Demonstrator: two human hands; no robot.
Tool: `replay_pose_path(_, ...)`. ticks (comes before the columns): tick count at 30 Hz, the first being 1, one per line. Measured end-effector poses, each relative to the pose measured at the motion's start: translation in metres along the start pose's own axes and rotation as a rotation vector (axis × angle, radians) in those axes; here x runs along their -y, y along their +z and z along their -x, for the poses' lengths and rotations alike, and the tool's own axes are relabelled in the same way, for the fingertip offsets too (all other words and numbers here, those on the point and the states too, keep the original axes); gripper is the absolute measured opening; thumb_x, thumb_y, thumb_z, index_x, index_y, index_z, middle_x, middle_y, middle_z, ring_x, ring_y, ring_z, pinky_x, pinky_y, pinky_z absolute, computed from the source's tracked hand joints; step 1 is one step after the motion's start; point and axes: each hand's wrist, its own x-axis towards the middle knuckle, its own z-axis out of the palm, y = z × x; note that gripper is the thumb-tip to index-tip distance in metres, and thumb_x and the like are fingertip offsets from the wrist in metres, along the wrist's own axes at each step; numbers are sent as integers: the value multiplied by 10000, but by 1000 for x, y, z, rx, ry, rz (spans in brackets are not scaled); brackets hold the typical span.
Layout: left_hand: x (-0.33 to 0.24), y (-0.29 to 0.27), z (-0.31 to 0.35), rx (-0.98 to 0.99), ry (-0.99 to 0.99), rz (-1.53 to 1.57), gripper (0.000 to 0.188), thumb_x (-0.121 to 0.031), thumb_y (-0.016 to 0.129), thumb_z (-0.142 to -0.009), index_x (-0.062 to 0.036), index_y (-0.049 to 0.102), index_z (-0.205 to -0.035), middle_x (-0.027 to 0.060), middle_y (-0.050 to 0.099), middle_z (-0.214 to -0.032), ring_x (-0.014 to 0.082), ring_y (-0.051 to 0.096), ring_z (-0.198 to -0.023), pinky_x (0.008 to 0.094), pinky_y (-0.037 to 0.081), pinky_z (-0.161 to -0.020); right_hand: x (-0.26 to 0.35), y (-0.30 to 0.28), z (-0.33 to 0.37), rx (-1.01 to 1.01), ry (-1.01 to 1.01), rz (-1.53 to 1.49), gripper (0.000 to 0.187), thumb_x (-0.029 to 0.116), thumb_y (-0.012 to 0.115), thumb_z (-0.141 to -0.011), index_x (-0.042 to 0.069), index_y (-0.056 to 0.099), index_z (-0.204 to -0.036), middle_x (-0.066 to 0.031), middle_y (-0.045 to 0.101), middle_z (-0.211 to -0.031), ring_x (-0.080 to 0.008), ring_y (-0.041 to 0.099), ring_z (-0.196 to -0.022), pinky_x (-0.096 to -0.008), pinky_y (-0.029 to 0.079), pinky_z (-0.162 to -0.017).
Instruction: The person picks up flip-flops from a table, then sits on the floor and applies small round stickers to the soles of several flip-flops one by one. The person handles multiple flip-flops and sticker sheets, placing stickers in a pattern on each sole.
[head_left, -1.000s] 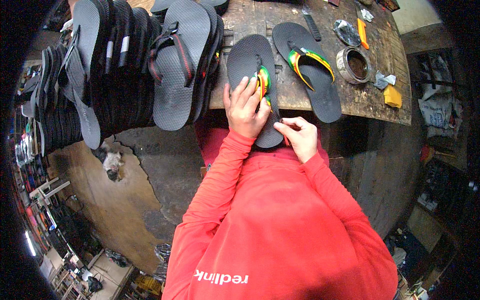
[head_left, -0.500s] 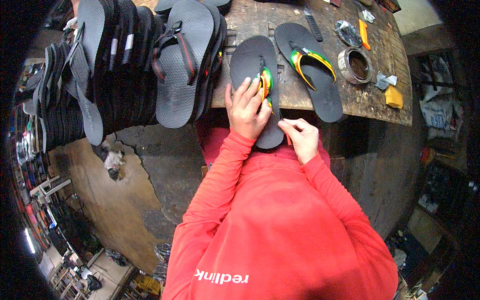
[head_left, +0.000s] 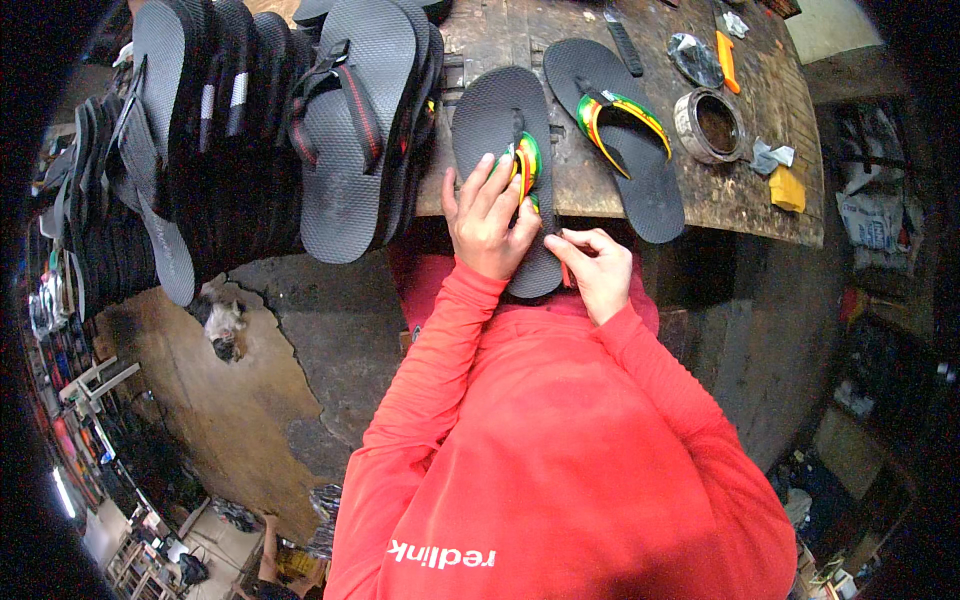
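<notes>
A black flip-flop [head_left: 492, 103] with a green, yellow and red strap [head_left: 527, 165] lies partly over the table's front edge, its heel towards me. My left hand [head_left: 488, 222] rests on it with fingers stretched over the strap, covering part of it. At the flip-flop's right edge, my right hand [head_left: 598, 270] has thumb and forefinger pinched on a slim tool with a red end [head_left: 567, 275]; its tip is too small to make out. A matching flip-flop [head_left: 652, 195] lies to the right.
Stacked black flip-flops [head_left: 345, 205] crowd the left side. Towards the right of the worn wooden table [head_left: 640, 105] are an open tin [head_left: 712, 125], an orange-handled tool [head_left: 727, 62], a yellow block [head_left: 787, 190] and a dark-handled tool [head_left: 624, 45]. A person's arm [head_left: 268, 550] shows at lower left.
My right hand has moved slightly left, bringing its pinched fingers against the flip-flop's edge. My left hand stays on the strap. Another person's arm has come into view at lower left.
</notes>
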Motion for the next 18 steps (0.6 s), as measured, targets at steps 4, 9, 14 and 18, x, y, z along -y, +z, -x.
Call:
replay_pose_path(4,2,0,0,0,-7,17,278,-111,687,-746,-57,686,-1019,99,634,-1214,276,546,-1194,505,271,-1092,2,2,0,-1,-34,51,181,120,775,-788,-8,728,-908,-41,668,-809,-63,577,-678,-206,465,-624)
replay_pose_path(9,0,-9,16,-1,-39,159,308,-50,696,-719,-37,685,-1027,108,622,-1229,309,536,-1208,550,270,-1098,3,0,3,2,69,-135,179,91,757,-809,-18,707,-941,-17,679,-800,-39,571,-662,-186,460,-585)
replay_pose_path(14,-9,-24,32,33,-68,208,316,-25,691,-735,-31,686,-1051,120,617,-1241,338,522,-1230,570,268,-1098,4,16,-2,82,98,-280,177,86,741,-822,-27,704,-954,-18,679,-784,-37,565,-646,-194,458,-564)
replay_pose_path(18,-14,-30,18,28,-49,192,334,-17,685,-746,-27,671,-1079,133,638,-1196,320,564,-1187,537,309,-1085,21,-12,6,-1,73,-154,155,60,713,-836,-25,694,-964,-36,666,-798,-54,549,-596,-209,433,-507)
